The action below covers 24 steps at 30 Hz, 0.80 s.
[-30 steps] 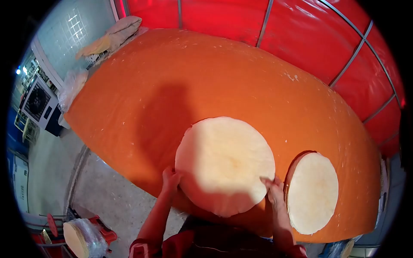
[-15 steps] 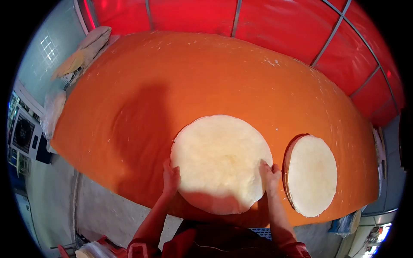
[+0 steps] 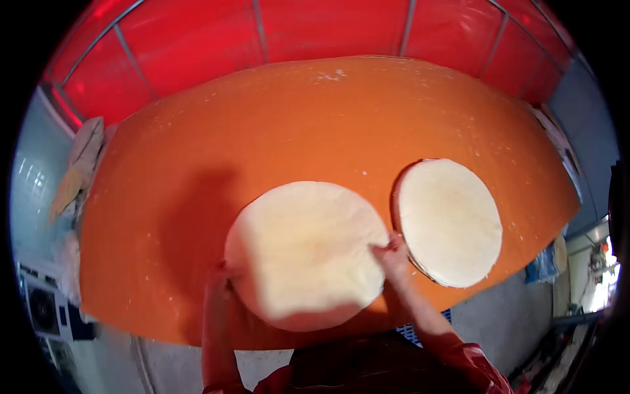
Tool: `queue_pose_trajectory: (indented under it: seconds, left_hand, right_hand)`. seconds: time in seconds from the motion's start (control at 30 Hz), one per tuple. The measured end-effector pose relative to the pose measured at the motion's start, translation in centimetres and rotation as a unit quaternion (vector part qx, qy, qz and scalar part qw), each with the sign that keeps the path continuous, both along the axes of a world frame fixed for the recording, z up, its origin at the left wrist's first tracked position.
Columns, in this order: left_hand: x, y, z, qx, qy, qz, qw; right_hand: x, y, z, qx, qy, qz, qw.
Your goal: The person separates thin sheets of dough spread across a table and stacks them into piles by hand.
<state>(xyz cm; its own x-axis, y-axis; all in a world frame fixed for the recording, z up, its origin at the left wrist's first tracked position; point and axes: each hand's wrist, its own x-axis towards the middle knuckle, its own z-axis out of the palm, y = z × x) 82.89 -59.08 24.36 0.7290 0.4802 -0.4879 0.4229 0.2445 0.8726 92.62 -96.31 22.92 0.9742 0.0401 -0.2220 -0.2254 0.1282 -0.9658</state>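
Observation:
A large, pale round flatbread (image 3: 308,243) is held at the table's near side, its left part blurred and its lower edge in shadow. My right hand (image 3: 392,251) pinches its right edge, thumb over the top. At the left edge my left hand (image 3: 222,276) is closed on the rim, dark and partly smeared, with its fingers mostly hidden. I cannot tell whether the flatbread touches the table. Close by on the right lies a stack of similar round flatbreads (image 3: 449,223), very near my right hand.
The broad orange table (image 3: 295,125) has white flecks on it. Red panels (image 3: 335,29) with metal bars stand behind. Cloths (image 3: 86,144) lie at the far left, above a machine with a round fan (image 3: 44,308). A blue bag (image 3: 542,266) hangs at the right edge.
My view has turned to the right. Both hands have carried the flatbread rightward over the table, narrowing its gap to the stack. Both hands still hold the rim.

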Motion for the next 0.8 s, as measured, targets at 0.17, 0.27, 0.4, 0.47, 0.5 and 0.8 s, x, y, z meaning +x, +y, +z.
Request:
queue_pose_trajectory:
  seconds: [0.17,0.27,0.4,0.47,0.5,0.8]
  left_hand:
    - [-0.7,-7.0,6.7,-0.254,0.006,0.026,0.967]
    - [-1.2,-4.9,2.6,-0.055,-0.049,-0.203,0.976]
    - [-1.0,-5.4,-2.4,0.099,-0.068,-0.052,0.991]
    - [-1.1,-5.6,-3.1,0.200,-0.030,-0.069,0.977]
    - [-1.0,-5.6,-2.9,0.303,0.011,-0.094,0.948]
    - [2.1,-0.8,-7.2,0.031,-0.185,-0.099,0.977]
  right_hand:
    - [0.6,-3.6,1.3,0.084,0.068,0.102,0.989]
    - [0.1,-2.3,-2.3,-0.074,-0.042,-0.060,0.995]
    - [1.3,-0.1,-2.8,-0.412,-0.083,-0.092,0.903]
    - [1.6,-1.3,-3.6,-0.360,-0.083,-0.058,0.927]
    - [1.5,-1.8,-4.0,-0.305,-0.077,-0.031,0.949]
    - [-4.4,-2.8,-3.1,0.169,0.180,-0.036,0.968]
